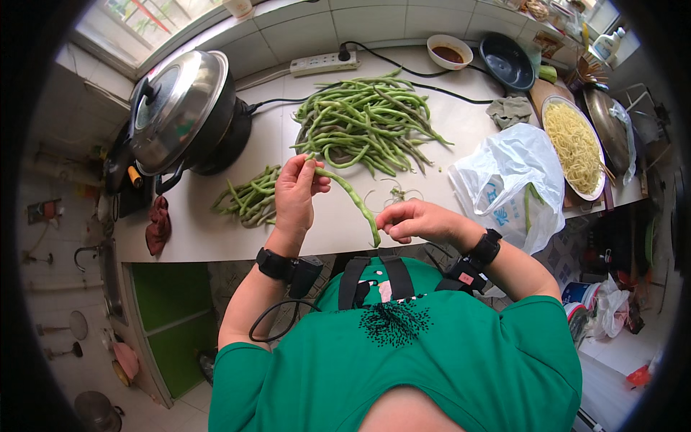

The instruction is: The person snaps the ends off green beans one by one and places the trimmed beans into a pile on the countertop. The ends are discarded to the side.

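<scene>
My left hand (301, 194) pinches one end of a long green bean (353, 197), which hangs down to the right above the counter's front edge. Close to the bean's lower end is my right hand (418, 220), its fingers curled; whether it touches the bean, I cannot tell. A large heap of green beans (367, 119) lies beyond my hands. To the left of my left hand is a smaller pile of beans (251, 197). Thin bean trimmings (398, 193) lie on the counter behind my right hand. A white plastic bag (502, 173) with some green beans in it hangs over the edge at the right.
A lidded electric pot (181, 113) stands at the left, beside a dark red cloth (158, 225). A power strip (324, 63), a bowl of brown sauce (449, 53) and a dark basin (506, 62) line the back. At the right are a grey cloth (509, 112) and a plate of noodles (573, 148).
</scene>
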A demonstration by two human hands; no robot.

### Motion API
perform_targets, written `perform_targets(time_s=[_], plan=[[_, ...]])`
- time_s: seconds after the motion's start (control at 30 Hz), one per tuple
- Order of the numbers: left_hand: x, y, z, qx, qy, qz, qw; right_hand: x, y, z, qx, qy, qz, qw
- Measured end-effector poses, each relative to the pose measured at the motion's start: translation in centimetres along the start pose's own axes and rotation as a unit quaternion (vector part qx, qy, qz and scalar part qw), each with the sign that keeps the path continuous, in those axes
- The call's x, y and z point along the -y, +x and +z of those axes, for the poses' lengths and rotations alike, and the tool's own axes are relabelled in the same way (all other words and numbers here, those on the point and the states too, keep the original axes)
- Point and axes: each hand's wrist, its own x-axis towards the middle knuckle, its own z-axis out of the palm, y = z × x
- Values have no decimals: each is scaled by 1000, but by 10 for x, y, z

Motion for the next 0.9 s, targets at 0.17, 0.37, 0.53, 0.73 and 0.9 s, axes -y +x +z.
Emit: perform_targets(time_s=[0.17,0.37,0.53,0.73,0.9], plan=[[3,1,12,-10,-2,6,1000,-8,9,4,-13,-105,3,994],[5,4,7,-26,3,0,1000,-14,6,1,-69,-141,19,987],[15,5,-5,15,-2,-76,997,-23,-6,-10,-80,-365,-70,925],[28,8,-1,41,204,-82,975,-16,-18,-15,-45,-489,-49,870],[47,10,1,181,394,-33,901,-22,-17,-14,-20,-529,-49,847]])
